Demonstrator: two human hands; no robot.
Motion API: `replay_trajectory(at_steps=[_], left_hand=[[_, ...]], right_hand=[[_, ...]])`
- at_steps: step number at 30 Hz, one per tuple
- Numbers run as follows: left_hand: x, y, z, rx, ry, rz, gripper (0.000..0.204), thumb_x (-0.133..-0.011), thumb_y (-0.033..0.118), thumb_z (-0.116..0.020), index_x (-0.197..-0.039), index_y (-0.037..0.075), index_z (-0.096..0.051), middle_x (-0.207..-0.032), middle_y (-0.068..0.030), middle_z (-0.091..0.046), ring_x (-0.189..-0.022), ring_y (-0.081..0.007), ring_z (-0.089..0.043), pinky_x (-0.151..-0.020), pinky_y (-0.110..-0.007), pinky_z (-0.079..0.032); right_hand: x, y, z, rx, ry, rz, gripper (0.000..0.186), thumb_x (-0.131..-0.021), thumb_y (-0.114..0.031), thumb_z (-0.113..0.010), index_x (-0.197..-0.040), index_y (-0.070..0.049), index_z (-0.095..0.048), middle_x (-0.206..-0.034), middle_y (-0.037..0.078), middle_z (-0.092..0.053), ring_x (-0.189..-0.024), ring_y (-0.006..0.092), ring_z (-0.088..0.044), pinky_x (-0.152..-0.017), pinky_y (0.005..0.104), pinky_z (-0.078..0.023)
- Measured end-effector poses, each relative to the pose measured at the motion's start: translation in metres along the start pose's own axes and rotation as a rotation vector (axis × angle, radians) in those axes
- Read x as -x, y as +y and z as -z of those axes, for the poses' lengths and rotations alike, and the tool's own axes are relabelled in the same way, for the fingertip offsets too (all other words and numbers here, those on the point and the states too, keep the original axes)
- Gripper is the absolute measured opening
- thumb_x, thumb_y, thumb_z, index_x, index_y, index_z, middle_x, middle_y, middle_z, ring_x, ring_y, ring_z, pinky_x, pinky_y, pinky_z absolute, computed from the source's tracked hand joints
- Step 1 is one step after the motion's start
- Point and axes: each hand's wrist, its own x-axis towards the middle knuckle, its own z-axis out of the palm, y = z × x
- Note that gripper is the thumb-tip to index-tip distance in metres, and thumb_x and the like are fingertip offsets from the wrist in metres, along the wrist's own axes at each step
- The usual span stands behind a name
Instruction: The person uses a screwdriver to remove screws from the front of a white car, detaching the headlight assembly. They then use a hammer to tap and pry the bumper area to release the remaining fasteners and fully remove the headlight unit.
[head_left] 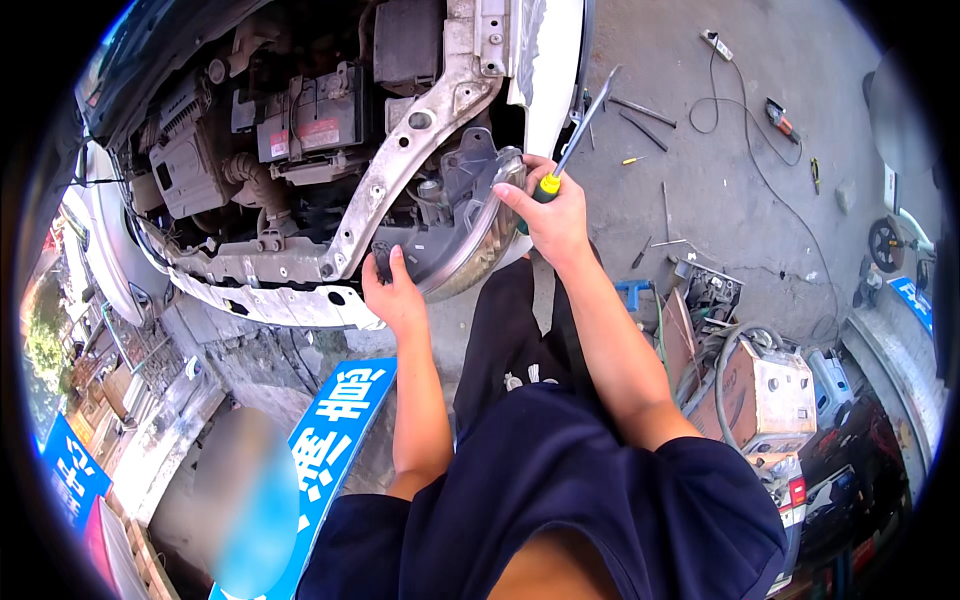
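Note:
A car headlight (pixel 488 238) with a dark housing and a clear curved lens sits at the front corner of the car's open engine bay. My left hand (pixel 396 296) grips its inner end, thumb on top beside a black tab (pixel 382 262); the fingers underneath are hidden. At the outer end, my right hand (pixel 552 218) is closed round a screwdriver (pixel 585 125) with a yellow and green handle. The long shaft points up and away to the right. The thumb of that hand rests against the headlight's edge.
Metal bodywork (pixel 410 170) frames the bay, with a battery (pixel 312 115) inside. On the floor to the right lie several tools, a power strip (pixel 717 45) with a trailing cable, and an angle grinder (pixel 783 122). A boxy machine (pixel 768 395) with a hose stands nearer; a blue sign (pixel 345 400) lies left.

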Motion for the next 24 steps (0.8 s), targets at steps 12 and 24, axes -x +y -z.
replay_trajectory(at_steps=[12,24], left_hand=[[0.005,-0.009,0.002,-0.041,0.003,-0.005,0.051,-0.087,0.024,-0.077,-0.120,-0.011,-0.060,-0.117,-0.0196,-0.063,-0.104,-0.0249,-0.062,-0.094,-0.036,-0.048],[0.008,-0.015,0.024,-0.006,-0.168,-0.032,0.031,-0.094,0.010,-0.066,-0.118,-0.004,-0.052,-0.107,-0.0119,-0.062,-0.097,-0.0181,-0.059,-0.089,-0.030,-0.047]], right_hand=[[-0.013,-0.001,0.013,-0.070,-0.010,-0.082,0.037,-0.074,-0.019,-0.087,-0.072,-0.007,-0.052,-0.101,0.011,-0.061,-0.110,0.0194,-0.054,-0.094,0.0350,-0.041],[0.018,0.004,0.016,0.044,-0.093,-0.018,0.036,-0.073,-0.018,-0.087,-0.072,-0.007,-0.053,-0.108,0.011,-0.056,-0.110,0.0198,-0.053,-0.093,0.0336,-0.040]])
